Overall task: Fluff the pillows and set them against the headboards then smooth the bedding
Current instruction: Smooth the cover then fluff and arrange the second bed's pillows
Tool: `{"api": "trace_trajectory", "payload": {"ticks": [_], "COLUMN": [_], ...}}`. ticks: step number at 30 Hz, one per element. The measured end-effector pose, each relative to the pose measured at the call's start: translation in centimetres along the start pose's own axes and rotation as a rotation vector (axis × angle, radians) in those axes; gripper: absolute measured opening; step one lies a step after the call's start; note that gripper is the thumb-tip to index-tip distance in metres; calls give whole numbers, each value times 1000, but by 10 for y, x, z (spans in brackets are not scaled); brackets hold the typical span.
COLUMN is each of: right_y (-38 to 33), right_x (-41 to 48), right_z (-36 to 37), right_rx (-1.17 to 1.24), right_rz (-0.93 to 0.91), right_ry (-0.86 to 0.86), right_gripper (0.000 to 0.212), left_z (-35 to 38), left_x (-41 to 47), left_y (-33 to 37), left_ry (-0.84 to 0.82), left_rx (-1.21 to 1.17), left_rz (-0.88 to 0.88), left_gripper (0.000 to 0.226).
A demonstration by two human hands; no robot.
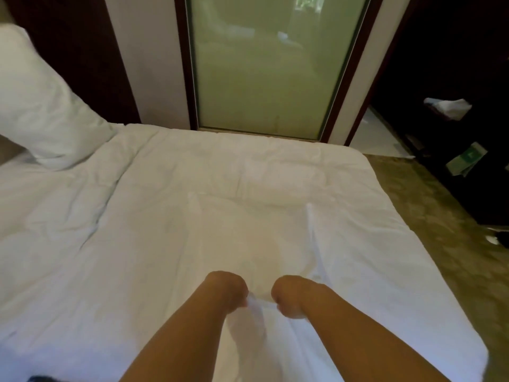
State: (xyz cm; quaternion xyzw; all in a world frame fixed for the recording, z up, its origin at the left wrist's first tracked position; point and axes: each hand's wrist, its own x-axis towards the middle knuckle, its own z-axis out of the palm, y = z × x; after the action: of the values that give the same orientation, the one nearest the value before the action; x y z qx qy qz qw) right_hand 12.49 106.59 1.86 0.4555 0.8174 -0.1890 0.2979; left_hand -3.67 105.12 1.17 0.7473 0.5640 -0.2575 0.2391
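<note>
Curled tight, the left hand [230, 292] and right hand [289, 297] each pinch a fold of the duvet [248, 194] by the near edge of the bed [33, 208]; one pillow [41, 111] leans at its far-left corner.

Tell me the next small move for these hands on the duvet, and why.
Probably draw both hands apart and toward the near edge, keeping the grip. The left hand and right hand pinch the duvet into a raised bunch, and long creases run away from it.
</note>
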Motion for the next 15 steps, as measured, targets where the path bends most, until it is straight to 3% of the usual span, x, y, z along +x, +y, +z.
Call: {"api": "trace_trajectory", "payload": {"ticks": [7, 11, 15], "right_y": [-23, -15, -6], "right_x": [-31, -42, -35], "right_z": [18, 9, -20], "right_rx": [-54, -27, 17], "right_rz": [-49, -53, -43], "right_ry": [43, 172, 328], "right_gripper": [18, 31, 19], "left_z": [23, 8, -24], "left_x": [-31, -43, -40], "left_y": [9, 4, -5], "left_ry": [29, 177, 312], "left_rx": [36, -21, -15], "left_rz": [-85, -105, -146], "left_gripper": [36, 33, 31]}}
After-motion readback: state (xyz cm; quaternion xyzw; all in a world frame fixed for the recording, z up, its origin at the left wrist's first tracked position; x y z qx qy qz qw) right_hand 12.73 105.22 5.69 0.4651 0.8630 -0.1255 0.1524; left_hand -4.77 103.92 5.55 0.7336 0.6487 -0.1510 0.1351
